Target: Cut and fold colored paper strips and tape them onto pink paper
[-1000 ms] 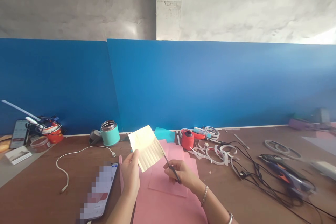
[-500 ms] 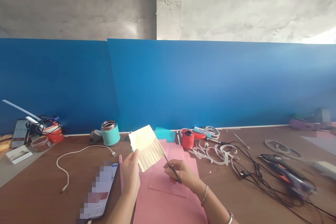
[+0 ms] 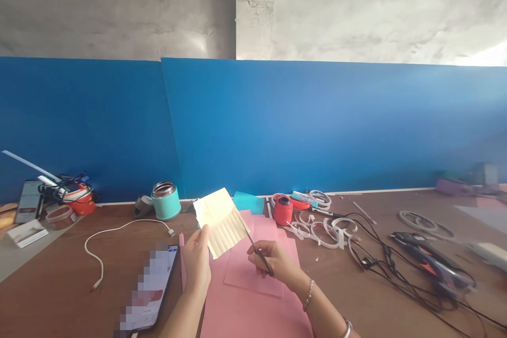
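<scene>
My left hand (image 3: 199,261) pinches a pale yellow sheet of paper (image 3: 219,216) by its lower left edge, thumb on top. Parallel creases or cuts run across the lower part of the paper. In my right hand (image 3: 275,264) is a pair of scissors (image 3: 262,260) with dark handles, fingers wrapped round them. The blades lie along the paper's right edge, pointing up and left; I cannot tell how far apart they are. Below both hands lie overlapping pink paper sheets (image 3: 253,306).
A phone (image 3: 152,290) and a white cable (image 3: 103,243) lie left, with a turquoise flask (image 3: 166,202) behind. A red round object (image 3: 283,211), white paper strips (image 3: 325,235), black cords (image 3: 390,264) and a glue gun (image 3: 431,266) lie right. A blue partition (image 3: 297,127) stands behind.
Almost nothing differs. The yellow paper and my left hand have shifted very slightly left; my right hand keeps the scissors at the paper's right edge.
</scene>
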A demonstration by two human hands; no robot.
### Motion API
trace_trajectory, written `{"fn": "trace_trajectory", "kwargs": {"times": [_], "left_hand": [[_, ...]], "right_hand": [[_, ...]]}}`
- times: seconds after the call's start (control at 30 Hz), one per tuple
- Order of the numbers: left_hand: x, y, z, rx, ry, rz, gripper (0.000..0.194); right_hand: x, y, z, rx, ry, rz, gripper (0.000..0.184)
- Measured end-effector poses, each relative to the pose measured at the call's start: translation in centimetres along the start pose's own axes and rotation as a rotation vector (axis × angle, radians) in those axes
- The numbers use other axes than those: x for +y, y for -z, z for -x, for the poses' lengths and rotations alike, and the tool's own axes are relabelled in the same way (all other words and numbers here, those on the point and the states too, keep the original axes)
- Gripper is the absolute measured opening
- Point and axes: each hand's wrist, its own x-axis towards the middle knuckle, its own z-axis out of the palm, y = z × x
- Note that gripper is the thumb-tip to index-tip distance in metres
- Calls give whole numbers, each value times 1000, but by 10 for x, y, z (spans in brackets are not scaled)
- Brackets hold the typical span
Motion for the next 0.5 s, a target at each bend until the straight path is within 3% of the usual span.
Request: {"fn": "trace_trajectory", "kwargs": {"times": [0.5], "left_hand": [[-2,2,0,3,-21,-44,45]], "right_hand": [[10,1,-5,-21,30,-4,22]]}}
